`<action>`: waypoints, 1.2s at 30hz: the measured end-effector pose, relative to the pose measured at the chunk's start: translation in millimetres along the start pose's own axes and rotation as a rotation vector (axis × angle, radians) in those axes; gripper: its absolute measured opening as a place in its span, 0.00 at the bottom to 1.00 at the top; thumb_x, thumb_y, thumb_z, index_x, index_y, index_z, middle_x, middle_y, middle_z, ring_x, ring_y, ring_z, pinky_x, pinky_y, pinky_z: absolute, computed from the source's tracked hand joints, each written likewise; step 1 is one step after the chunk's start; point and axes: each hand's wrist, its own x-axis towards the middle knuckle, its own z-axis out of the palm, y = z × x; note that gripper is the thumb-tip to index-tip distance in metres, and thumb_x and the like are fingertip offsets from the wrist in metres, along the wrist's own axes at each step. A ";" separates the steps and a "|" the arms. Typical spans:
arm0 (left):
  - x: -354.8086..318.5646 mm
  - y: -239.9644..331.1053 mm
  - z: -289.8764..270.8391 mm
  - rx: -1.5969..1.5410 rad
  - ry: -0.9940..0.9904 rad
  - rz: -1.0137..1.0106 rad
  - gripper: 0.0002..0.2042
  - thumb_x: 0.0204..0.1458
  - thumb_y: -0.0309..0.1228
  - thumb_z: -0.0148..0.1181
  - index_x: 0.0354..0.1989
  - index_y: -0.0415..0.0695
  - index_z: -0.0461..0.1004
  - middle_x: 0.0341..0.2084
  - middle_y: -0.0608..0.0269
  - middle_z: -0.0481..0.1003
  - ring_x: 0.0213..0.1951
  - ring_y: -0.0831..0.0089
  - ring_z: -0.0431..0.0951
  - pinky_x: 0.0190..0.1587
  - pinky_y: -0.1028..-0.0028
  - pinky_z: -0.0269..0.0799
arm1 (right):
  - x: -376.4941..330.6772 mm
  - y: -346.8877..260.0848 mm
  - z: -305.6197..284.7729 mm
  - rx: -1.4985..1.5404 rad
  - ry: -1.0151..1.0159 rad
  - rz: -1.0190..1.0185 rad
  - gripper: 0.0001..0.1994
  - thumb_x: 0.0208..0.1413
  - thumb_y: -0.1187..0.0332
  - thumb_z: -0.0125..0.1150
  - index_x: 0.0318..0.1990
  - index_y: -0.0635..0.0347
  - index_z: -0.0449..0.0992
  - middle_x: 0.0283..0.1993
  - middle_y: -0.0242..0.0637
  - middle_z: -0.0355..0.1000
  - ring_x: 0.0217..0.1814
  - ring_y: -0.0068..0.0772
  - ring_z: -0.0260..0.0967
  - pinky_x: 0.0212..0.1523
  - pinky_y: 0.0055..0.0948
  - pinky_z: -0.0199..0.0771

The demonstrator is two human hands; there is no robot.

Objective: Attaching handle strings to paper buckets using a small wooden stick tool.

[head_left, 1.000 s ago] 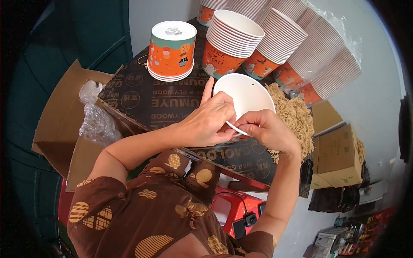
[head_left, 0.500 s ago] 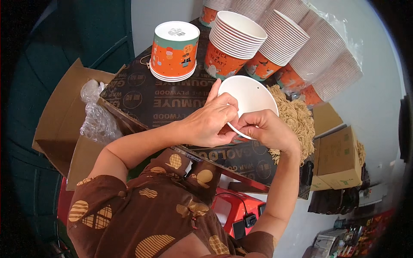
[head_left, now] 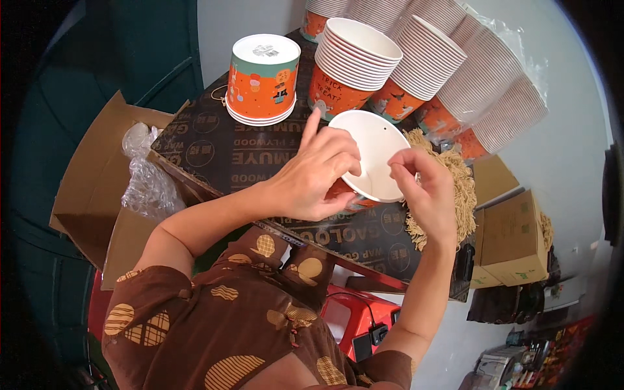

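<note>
Shifting up and rightward since the earlier frame, the right hand is leaving the near rim of the paper bucket and hovering at its right side, thumb and forefinger curling close to each other, though whether they are meeting or pinching anything cannot be told. On the other side, the left hand is clamping the bucket's wall between fingers and thumb, one finger sticking out. Its white opening is facing upward over the dark table, beside tan twine and before a bucket stack.
</note>
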 end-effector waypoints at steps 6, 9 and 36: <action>-35.2 25.7 0.3 -0.040 0.375 -0.017 0.15 0.38 0.12 0.62 0.35 0.40 0.72 0.34 0.56 0.74 0.37 0.60 0.76 0.39 0.64 0.72 | -55.2 -19.5 5.9 0.181 0.165 0.142 0.01 0.54 0.79 0.59 0.31 0.66 0.73 0.28 0.31 0.70 0.30 0.19 0.65 0.33 0.20 0.66; -44.1 51.2 3.0 -0.262 0.245 -0.103 0.12 0.43 0.15 0.65 0.36 0.40 0.72 0.29 0.56 0.74 0.29 0.61 0.77 0.29 0.70 0.72 | -79.7 -10.7 25.3 0.342 0.133 0.099 0.02 0.55 0.79 0.59 0.31 0.67 0.74 0.29 0.31 0.70 0.31 0.18 0.65 0.32 0.18 0.64; -71.7 47.2 45.7 -0.398 0.083 -0.408 0.09 0.45 0.16 0.65 0.36 0.36 0.78 0.31 0.56 0.76 0.31 0.68 0.79 0.32 0.75 0.74 | -115.6 32.7 107.2 1.090 0.228 0.579 0.06 0.57 0.72 0.62 0.35 0.66 0.79 0.28 0.36 0.77 0.27 0.19 0.69 0.31 0.17 0.64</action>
